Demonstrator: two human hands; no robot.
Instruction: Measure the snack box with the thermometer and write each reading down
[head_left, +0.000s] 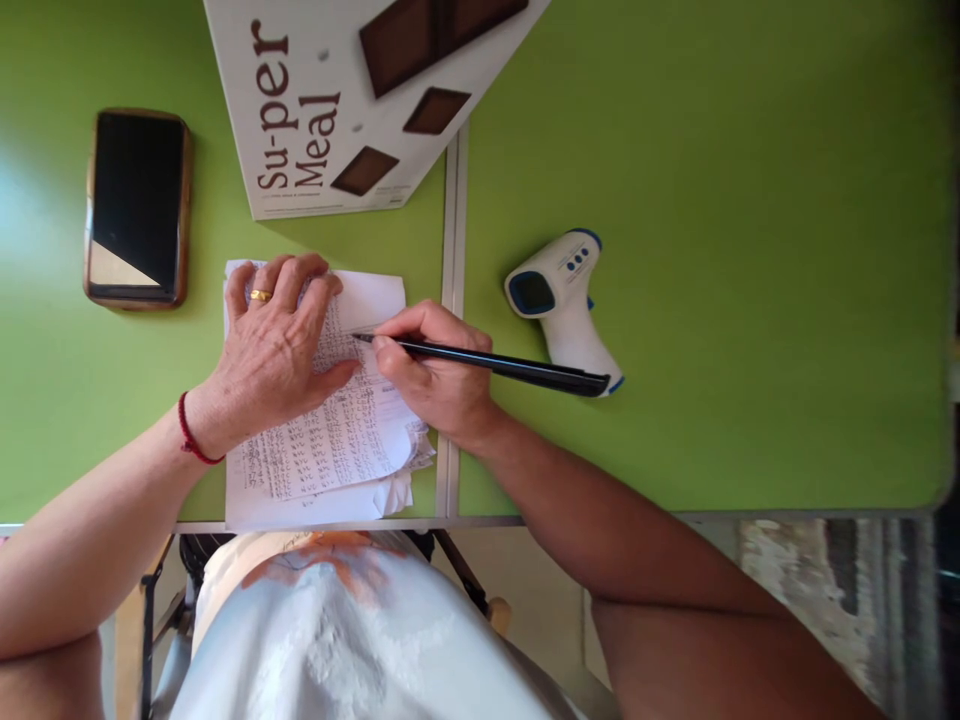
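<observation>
the left hand (274, 345) lies flat and spread on a sheet of paper (330, 440), fingers apart and palm down, pinning the sheet to the green table (712, 250). a gold ring (261, 295) sits on one finger and a red thread bracelet (187, 432) circles the wrist. the right hand (439, 375), just beside the left thumb, pinches a black pen (487, 362) between thumb and forefingers, its tip touching the paper near the sheet's upper part, between the two hands.

as for the writing work, the part of the sheet below both hands is already filled with dense rows of handwritten marks, column after column; they are too small to read. the pen tip rests near the top of the sheet, where the paper looks less crowded, so by my judgement most of the page is written and only a small stretch near the pen is left. more loose sheets (322, 500) lie under the top one, their edges showing toward the person's body.

beyond the left hand's fingertips lies a white box (315, 110) printed "su-per meal" in brown letters, with pictures of dark brown bars; a line of fine print under it cannot be made out. out past the left hand rests a dark-screened smartphone (139, 208). beyond the right hand, touching the pen's back end, lies a white-and-blue infrared thermometer (562, 300); no label on it is legible.
</observation>
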